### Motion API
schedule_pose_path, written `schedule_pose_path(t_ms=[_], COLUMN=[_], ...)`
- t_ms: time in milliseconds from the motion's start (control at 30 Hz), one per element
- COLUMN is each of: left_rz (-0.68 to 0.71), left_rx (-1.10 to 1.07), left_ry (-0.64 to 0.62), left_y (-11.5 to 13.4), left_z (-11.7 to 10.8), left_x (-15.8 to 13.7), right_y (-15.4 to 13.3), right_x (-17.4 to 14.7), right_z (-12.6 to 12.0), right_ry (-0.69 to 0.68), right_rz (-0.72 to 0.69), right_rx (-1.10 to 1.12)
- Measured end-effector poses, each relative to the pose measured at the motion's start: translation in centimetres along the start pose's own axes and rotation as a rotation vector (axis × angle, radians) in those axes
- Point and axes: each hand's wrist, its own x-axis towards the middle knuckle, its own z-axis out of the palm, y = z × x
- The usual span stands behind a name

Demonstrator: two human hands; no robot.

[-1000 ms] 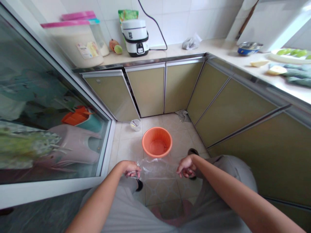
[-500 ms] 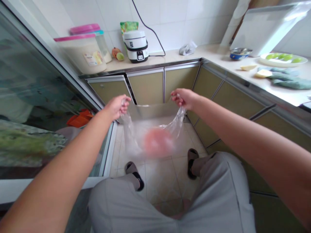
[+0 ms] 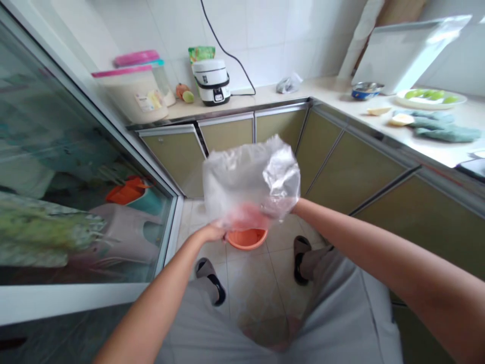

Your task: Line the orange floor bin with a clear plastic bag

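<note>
A clear plastic bag (image 3: 242,174), puffed up and blurred, hangs in the air between my two hands. Beneath it an orange bucket (image 3: 248,242) stands on the tiled floor, its upper part seen hazily through the film. My left hand (image 3: 215,232) is closed on the bag's lower left edge, close to the bucket's rim, with its fingertips partly covered. At the bag's lower right, my right hand (image 3: 291,206) grips the plastic; most of its fingers are behind the crumpled film.
Cabinets (image 3: 227,132) line the back and right. On the counter are a rice cooker (image 3: 212,83), a lidded container (image 3: 132,96), a small bowl (image 3: 367,91), a plate of green fruit (image 3: 432,103) and green cloths (image 3: 447,129). A glass sliding door (image 3: 113,242) stands left; slippered feet flank the bucket.
Both hands have come down and the bag has billowed upward above them. Earlier it hung below the hands, stretched between them. The bucket's front rim now shows uncovered.
</note>
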Motion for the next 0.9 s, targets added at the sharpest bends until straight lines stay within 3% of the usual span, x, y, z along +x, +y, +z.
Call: schedule_pose_path(t_ms=[67,133,200,300,400,467,567,633,733,767,833,900], left_rz=[-0.228,-0.368,-0.380,-0.340,-0.346,-0.348,-0.336,-0.327,-0.337,-0.341,-0.344,-0.334], left_rx=[-0.077,-0.247,-0.419,-0.592,-0.691,-0.733,-0.790,-0.811,-0.771,-0.745,-0.700,-0.685], left_ry=[-0.142,-0.094,0.043,0.184,0.228,0.230,0.227,0.233,0.268,0.285,0.310,0.307], left_y=[-4.8,-7.6,-8.6,-8.2,-7.6,-7.6,-8.1,-8.5,-9.1,-9.2,-9.4,-9.3], left_z=[0.8,-0.2,-1.9,-3.9,-4.2,-3.8,-2.8,-2.1,-1.2,-0.9,-0.4,-0.2], left_x=[-1.4,-1.8,-1.4,-0.2,0.6,0.8,0.8,0.7,0.7,0.7,0.8,0.9], right_y=[3.4,5.7,6.9,7.5,7.9,8.5,9.0,8.7,7.6,7.3,7.1,7.7], right_x=[0.7,1.6,2.6,4.1,5.0,5.3,4.9,4.0,2.1,1.6,1.3,2.2], right_z=[0.3,-0.4,-1.5,-3.1,-4.6,-5.5,-6.7,-6.8,-4.8,-3.6,-0.6,2.5], right_ry=[-0.077,-0.194,-0.234,-0.079,0.076,0.159,0.216,0.280,0.453,0.447,0.249,-0.050], right_rz=[0.033,0.100,0.165,0.254,0.305,0.304,0.316,0.253,-0.056,-0.178,-0.316,-0.218], right_rx=[-0.065,-0.103,-0.088,-0.031,-0.048,-0.151,-0.504,-0.795,-1.099,-1.136,-1.118,-0.977])
